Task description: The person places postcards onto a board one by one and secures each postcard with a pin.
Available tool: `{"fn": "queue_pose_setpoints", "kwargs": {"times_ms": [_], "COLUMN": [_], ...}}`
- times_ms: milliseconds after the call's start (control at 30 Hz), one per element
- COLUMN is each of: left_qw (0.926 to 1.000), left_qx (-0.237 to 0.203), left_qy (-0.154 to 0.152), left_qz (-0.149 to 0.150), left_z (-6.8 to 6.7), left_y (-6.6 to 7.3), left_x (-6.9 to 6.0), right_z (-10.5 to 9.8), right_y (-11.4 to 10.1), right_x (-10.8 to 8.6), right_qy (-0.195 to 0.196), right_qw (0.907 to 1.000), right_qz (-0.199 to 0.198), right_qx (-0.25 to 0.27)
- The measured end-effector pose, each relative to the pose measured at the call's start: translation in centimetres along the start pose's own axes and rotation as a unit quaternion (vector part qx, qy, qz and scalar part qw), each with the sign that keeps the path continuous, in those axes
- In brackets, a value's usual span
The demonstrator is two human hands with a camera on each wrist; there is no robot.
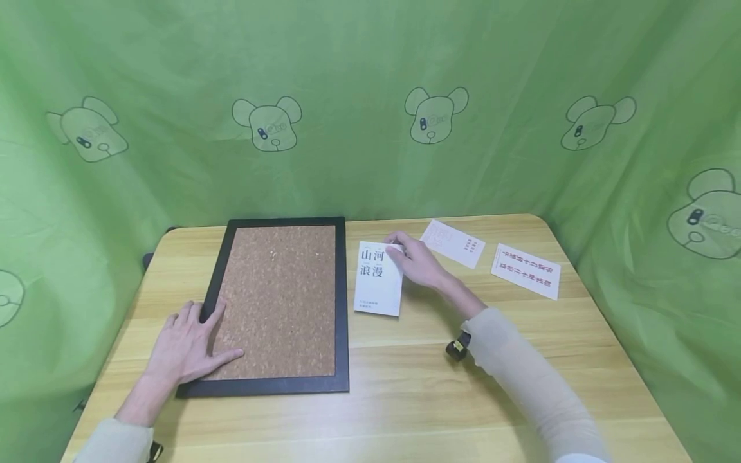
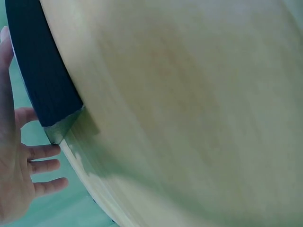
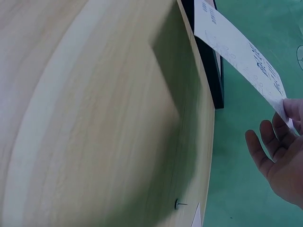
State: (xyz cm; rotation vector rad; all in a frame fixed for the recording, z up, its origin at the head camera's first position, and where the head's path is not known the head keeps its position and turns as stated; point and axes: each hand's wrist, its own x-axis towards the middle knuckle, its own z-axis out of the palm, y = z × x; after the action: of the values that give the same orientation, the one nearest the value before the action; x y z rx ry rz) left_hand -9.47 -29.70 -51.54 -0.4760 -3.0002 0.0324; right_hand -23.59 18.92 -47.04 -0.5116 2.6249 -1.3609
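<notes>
A cork board [image 1: 283,296] in a black frame lies on the left half of the table. My left hand [image 1: 185,344] rests spread over its left edge, thumb on the cork; in the left wrist view that hand [image 2: 19,161] shows beside the frame's corner [image 2: 52,71]. Right of the board, my right hand [image 1: 419,260] pinches the upper right corner of a white card [image 1: 376,292] with dark characters. The right wrist view shows this card [image 3: 241,56] raised above the table, thumb and finger of the hand [image 3: 289,165] at its end.
Two white cards with red print, one [image 1: 453,243] behind my right hand and another [image 1: 525,271] farther right, lie on the wooden table [image 1: 463,411]. A small pin [image 3: 178,204] is on the table in the right wrist view. Green curtains [image 1: 359,180] surround the table.
</notes>
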Motion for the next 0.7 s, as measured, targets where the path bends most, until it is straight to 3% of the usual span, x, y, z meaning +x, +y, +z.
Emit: {"fn": "queue_pose_setpoints", "kwargs": {"times_ms": [700], "left_qw": [0.9999], "left_qx": [-0.011], "left_qy": [-0.007], "left_qz": [0.002], "left_z": [-0.2], "left_y": [-0.1], "left_x": [0.1], "right_z": [1.6], "right_y": [-1.3], "right_x": [1.6], "right_qy": [-0.003], "right_qw": [0.9994], "right_qz": [-0.004], "right_qx": [0.034]}}
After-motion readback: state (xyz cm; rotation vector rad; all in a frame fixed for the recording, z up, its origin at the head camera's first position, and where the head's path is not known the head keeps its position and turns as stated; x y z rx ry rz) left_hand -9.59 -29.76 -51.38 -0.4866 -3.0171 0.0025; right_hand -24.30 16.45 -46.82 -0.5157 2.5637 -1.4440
